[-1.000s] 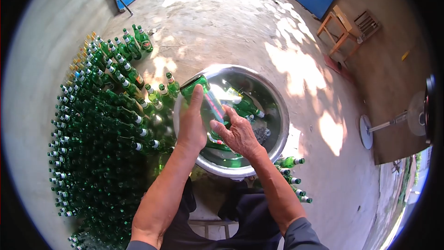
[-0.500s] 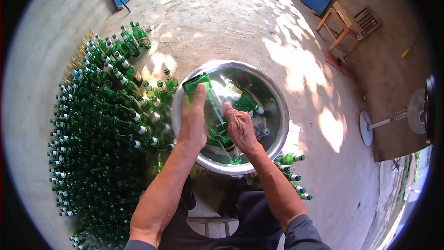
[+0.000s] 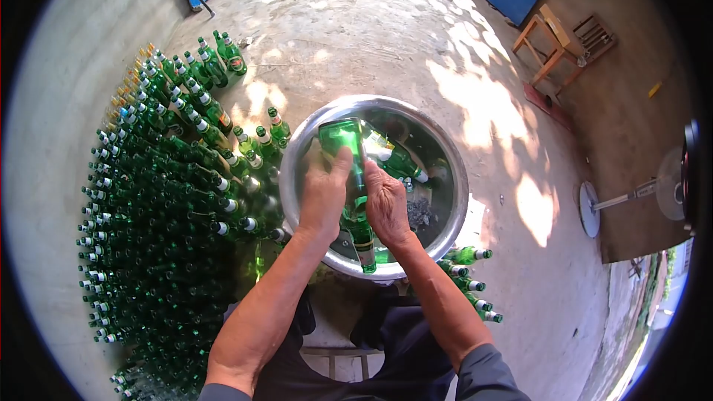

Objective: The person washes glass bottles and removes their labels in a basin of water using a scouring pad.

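Observation:
Over a round metal basin [image 3: 459, 200] of water, a green glass bottle [image 3: 343, 134] is tilted with its base away from me and its neck toward me. My left hand [image 3: 325, 191] grips the bottle's left side near the base, thumb along the glass. Against its right side, my right hand [image 3: 388, 204] is closed, its fingers partly hidden behind the bottle. In the basin lies another green bottle [image 3: 405, 163], with a white and yellow piece beside it. A grey tangled clump [image 3: 420, 212] shows right of my right hand.
Densely packed green bottles [image 3: 160, 230] stand on the floor at left. Several more bottles [image 3: 475, 285] lie right of the basin. A wooden chair [image 3: 553, 41] and a standing fan [image 3: 590, 208] are along the right wall.
The bottle has turned more upright in view, its base shifting right and its neck left. My left hand has moved right with it; my right hand stays against its side.

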